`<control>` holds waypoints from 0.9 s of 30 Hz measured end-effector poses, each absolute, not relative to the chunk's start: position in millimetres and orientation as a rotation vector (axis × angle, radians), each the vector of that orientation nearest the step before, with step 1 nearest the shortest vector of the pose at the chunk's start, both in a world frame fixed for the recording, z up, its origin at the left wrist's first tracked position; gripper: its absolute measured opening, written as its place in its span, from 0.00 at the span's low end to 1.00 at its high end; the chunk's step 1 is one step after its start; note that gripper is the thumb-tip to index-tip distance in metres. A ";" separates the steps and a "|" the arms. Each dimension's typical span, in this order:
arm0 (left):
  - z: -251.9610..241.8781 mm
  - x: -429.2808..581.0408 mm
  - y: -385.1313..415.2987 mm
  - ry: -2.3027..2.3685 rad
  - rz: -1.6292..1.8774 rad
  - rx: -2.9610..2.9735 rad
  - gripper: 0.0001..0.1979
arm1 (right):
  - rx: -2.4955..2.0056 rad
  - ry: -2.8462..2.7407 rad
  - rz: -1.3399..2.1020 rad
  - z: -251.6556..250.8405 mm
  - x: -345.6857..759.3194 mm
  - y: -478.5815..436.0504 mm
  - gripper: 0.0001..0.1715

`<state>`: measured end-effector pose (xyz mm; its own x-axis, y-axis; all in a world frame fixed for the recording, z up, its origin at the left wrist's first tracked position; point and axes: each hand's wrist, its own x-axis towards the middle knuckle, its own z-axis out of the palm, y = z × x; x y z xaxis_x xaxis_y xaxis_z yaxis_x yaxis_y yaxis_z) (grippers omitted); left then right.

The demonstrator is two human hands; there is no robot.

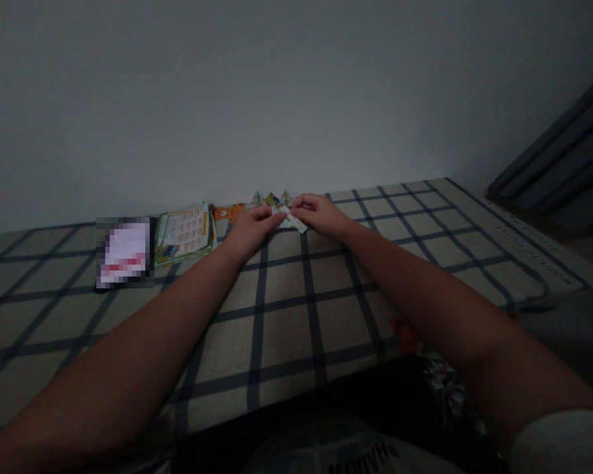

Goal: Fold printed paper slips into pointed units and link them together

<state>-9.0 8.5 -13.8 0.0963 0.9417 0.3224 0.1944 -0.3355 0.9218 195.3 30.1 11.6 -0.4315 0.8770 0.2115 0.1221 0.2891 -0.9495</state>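
Note:
A small strip of folded printed paper (298,223) lies between my two hands near the far edge of the table. My left hand (250,230) has its thumb and fingers closed on the paper's left side. At the right side my right hand (320,214) pinches the same paper with thumb and forefinger, its other fingers curled. Just behind them stand pointed folded paper pieces (257,197), partly hidden by the hands. The paper's exact folds are too small and dim to make out.
Left of my hands lies a stack of printed sheets (184,232), beside a dark-edged device with a pixelated bright screen (126,253). An orange bear picture (228,213) shows behind my left hand. The checked tablecloth (286,329) reaches the grey wall (296,99). Dark folded fabric (563,151) hangs at the right.

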 end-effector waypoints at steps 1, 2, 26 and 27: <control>-14.5 -9.5 9.0 1.130 1.278 1.645 0.19 | -0.904 -1.763 1.236 11.5 194.9 29.5 0.05; -15.1 -9.9 9.3 1.131 1.251 1.644 0.18 | -0.902 -1.753 1.260 11.4 194.5 29.0 0.06; -8.2 -1.0 8.7 1.051 1.393 1.480 0.19 | -0.898 -1.724 1.310 10.2 195.2 30.3 0.06; -7.5 -0.4 8.1 1.047 1.397 1.479 0.19 | -0.895 -1.726 1.307 9.8 195.3 30.6 0.06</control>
